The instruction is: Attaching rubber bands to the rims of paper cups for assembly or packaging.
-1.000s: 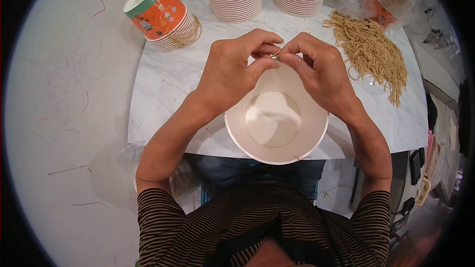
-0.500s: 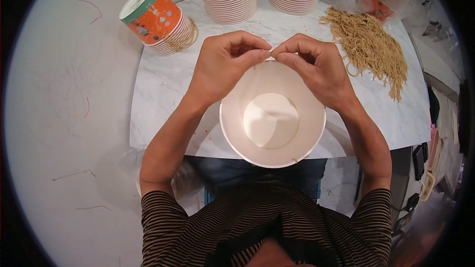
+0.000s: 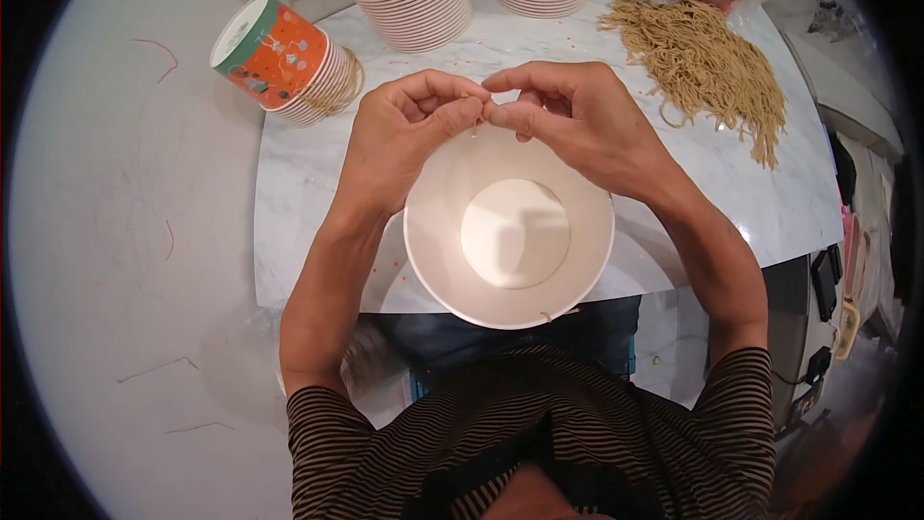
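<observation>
1. Bucket (image 3: 589, 231), frame center: cord end (image 3: 547, 317) showed at the lower rim.
2. Upper rim, apparently unfinished: left hand (image 3: 393, 130) pinched cord (image 3: 465, 94); right hand (image 3: 592, 125) met it, grip indeterminable.
3. Upper left: 1 bucket stack (image 3: 279, 58) bore cord loops (image 3: 344, 89).
4. Upper right: cord pile (image 3: 707, 63) lay loose.

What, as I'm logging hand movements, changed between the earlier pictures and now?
In view, everything slid left, apparently from camera motion. Against the white bucket, the left hand and right hand shifted slightly left; the right index finger straightened. No pickup or release shows. Fingertips still meet near the far rim; cord pile and bucket stacks stayed.
</observation>
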Demonstrator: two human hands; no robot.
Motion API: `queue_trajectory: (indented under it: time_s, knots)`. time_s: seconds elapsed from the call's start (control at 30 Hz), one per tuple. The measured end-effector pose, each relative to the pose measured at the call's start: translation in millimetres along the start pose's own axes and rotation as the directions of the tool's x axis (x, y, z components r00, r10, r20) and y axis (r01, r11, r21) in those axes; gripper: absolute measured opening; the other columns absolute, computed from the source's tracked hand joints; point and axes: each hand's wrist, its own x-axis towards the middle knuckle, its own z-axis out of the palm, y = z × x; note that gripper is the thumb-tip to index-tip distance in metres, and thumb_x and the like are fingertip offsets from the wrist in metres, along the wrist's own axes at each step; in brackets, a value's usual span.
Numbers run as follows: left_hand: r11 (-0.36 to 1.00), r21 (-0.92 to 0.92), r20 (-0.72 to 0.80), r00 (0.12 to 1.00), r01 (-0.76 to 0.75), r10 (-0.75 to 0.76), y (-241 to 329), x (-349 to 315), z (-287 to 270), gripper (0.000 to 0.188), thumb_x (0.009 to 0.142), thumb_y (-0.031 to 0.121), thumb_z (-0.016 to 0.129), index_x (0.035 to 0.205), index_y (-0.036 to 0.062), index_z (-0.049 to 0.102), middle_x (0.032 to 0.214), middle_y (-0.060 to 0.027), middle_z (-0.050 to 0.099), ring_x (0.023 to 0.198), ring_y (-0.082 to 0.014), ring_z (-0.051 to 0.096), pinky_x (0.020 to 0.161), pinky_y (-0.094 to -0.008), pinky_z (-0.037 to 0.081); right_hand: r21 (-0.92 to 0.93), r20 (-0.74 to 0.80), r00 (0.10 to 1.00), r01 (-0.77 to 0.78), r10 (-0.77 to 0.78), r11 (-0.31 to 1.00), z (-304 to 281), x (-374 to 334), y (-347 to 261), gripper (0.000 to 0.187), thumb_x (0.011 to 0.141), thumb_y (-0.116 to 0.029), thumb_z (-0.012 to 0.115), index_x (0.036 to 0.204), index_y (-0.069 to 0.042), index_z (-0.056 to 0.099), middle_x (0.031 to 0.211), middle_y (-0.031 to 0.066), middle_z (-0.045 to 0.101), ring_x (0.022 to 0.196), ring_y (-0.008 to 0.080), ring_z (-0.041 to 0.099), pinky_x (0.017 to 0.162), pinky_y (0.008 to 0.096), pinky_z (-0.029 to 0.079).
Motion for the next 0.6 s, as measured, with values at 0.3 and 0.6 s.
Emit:
queue_trajectory:
  time_s: [0.3,0.6]
  knots:
    - [0.995,0.098,-0.036,0.999,-0.015,0.019,5,-4,3,0.021,0.096,0.004,0.072,0.115,-0.0030,0.066,0.095,-0.0072,0.077,0.085,-0.0091,0.071,0.074,-0.0230,0.058,-0.120,-0.031,0.999,0.009,-0.013,0.993,1,-1,0,0.022,0.089,-0.018,0.078,0.093,0.003,0.077,0.075,0.0119,0.074,0.070,0.0155,0.069,0.067,0.0308,0.054]
    - [0.968,0.239,-0.179,0.977,-0.072,0.117,4,-9,16,0.026,0.093,0.004,0.076,0.111,-0.0019,0.059,0.092,-0.0080,0.077,0.083,-0.0087,0.070,0.074,-0.0226,0.057,-0.241,-0.100,0.988,0.088,-0.115,0.967,3,-3,1,0.018,0.088,-0.014,0.076,0.092,0.004,0.076,0.077,0.0135,0.074,0.069,0.0180,0.070,0.066,0.0329,0.055]
